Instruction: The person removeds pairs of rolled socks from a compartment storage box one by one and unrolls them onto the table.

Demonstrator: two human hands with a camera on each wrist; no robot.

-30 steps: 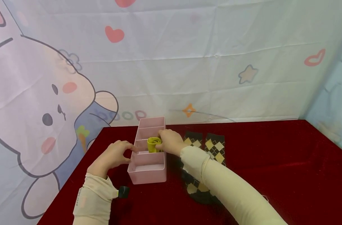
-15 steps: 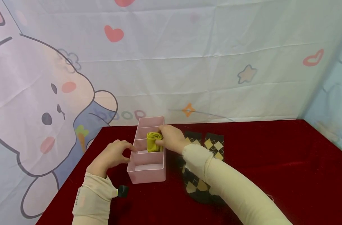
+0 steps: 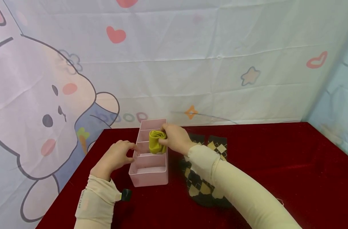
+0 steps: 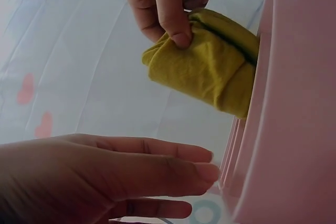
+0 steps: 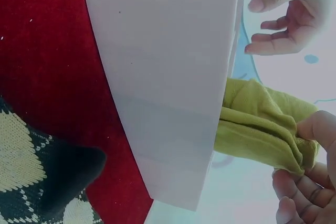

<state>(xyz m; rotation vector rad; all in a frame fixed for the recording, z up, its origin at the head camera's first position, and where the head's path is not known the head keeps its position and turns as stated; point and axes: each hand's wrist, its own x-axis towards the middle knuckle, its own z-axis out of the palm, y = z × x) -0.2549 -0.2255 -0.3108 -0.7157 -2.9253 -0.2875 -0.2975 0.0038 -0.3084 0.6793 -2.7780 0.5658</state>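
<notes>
My right hand [image 3: 176, 138] pinches a folded yellow-green sock bundle [image 3: 156, 142] by its upper end, thumb on one side and fingers on the other. In both wrist views the bundle [image 4: 205, 64] stands out above the rim of the pink divided box [image 3: 149, 179], its lower end hidden behind the wall. It is over the second compartment from the front. My left hand [image 3: 116, 157] is at the box's left rim, thumb and fingers parted and holding nothing. The right wrist view shows that left hand [image 5: 294, 17] across the box, with its fingers loose.
Two black argyle socks [image 3: 201, 187] lie flat on the red cloth [image 3: 265, 159] right of the box, partly under my right forearm. A printed backdrop [image 3: 191, 76] hangs behind the table. A black strap piece [image 3: 126, 194] sticks out from my left wrist.
My right hand has risen a little with the sock bundle, which sat lower in the compartment before. The left hand has hardly moved, and the box stays in place.
</notes>
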